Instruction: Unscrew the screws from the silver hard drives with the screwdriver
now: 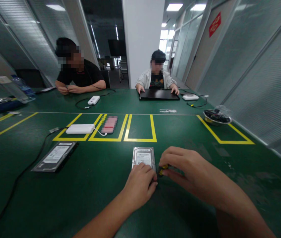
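Observation:
A silver hard drive (144, 154) with a white label lies on the green table (100, 191) in front of me. Over its near end, my left hand (141, 181) is closed, with bent fingers; what lies under the fingertips is hidden. Just right of the drive, my right hand (177, 165) pinches a small black-and-yellow tool (163, 169) between thumb and fingers, beside my left hand. A second hard drive (56, 155), in what looks like a clear sleeve, lies to the left.
A white power bank (80, 129) is cabled to a pink phone (110, 124) within yellow tape. A black cable (18, 178) runs down the left. A metal bowl (217, 118) stands right. Across sit two people, one holding a black laptop-like object (159, 94).

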Available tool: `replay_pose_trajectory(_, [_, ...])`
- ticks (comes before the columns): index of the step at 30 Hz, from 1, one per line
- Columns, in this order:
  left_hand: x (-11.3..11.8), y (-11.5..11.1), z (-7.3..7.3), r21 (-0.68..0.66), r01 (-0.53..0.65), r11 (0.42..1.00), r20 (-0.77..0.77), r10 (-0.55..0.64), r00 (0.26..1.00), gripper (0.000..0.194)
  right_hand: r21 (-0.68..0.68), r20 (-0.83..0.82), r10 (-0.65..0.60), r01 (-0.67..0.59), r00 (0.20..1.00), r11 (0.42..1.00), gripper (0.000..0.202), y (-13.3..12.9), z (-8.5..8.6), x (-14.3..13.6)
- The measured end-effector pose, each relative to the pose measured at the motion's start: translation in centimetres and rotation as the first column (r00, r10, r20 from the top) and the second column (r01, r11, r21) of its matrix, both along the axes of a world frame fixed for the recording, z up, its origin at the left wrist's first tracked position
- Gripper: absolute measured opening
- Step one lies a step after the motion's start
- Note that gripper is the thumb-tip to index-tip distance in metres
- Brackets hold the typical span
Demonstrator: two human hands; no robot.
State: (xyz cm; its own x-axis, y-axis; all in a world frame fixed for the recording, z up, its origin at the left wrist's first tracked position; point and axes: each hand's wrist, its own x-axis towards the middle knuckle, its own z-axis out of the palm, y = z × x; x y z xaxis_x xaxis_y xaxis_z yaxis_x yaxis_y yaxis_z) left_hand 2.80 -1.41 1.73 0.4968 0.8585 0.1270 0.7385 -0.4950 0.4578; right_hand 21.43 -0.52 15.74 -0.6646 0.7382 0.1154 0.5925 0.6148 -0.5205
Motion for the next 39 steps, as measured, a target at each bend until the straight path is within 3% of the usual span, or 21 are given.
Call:
replay_pose_trajectory(9, [-0.17,0.19,-0.32,0.015,0.013,1.000,0.031,-0.014,0.999,0.006,-0.027,-0.012,0.033,-0.033,0.999,0.999,0.025,-0.22,0.00,0.15])
replay_pose_trajectory(16, [-0.16,-0.01,-0.25,0.031,0.013,0.999,0.006,-0.014,1.000,0.005,-0.064,-0.033,0.046,-0.048,0.998,0.997,0.023,-0.25,0.01,0.08])
replay_pose_trajectory(25, [-0.18,0.16,-0.72,0.059,0.019,0.998,0.010,-0.020,1.000,0.007,-0.101,0.061,0.025,-0.018,0.998,0.995,0.011,-0.45,0.12,-0.01])
replay_pose_trajectory(34, [-0.31,0.08,-0.70,0.070,0.014,0.997,0.025,-0.015,1.000,0.007,-0.059,0.032,-0.034,0.035,0.999,0.998,0.008,-0.20,0.04,-0.03])
replay_pose_trajectory(39, [-0.43,0.07,-0.58,0.054,0.027,0.998,0.015,-0.028,0.999,0.007,-0.055,0.021,0.014,-0.013,1.000,0.998,0.013,-0.25,0.00,0.28])
